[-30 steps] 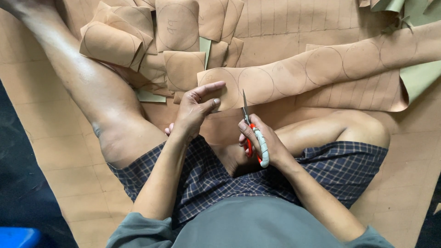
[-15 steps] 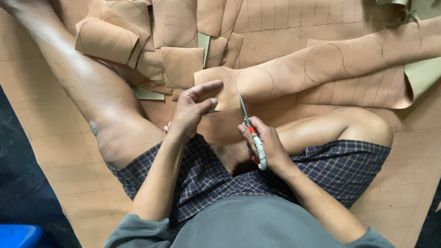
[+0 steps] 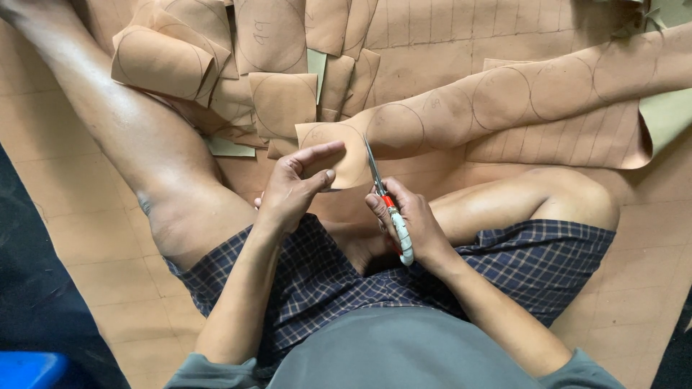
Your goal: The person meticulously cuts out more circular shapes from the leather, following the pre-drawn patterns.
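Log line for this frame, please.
left hand: grips tan strip end | right hand: holds scissors, blades at strip | cut pieces: piled beyond

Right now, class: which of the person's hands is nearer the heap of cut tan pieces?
Left. The left hand is just below the heap of cut tan pieces; the right hand, holding scissors, sits farther right.
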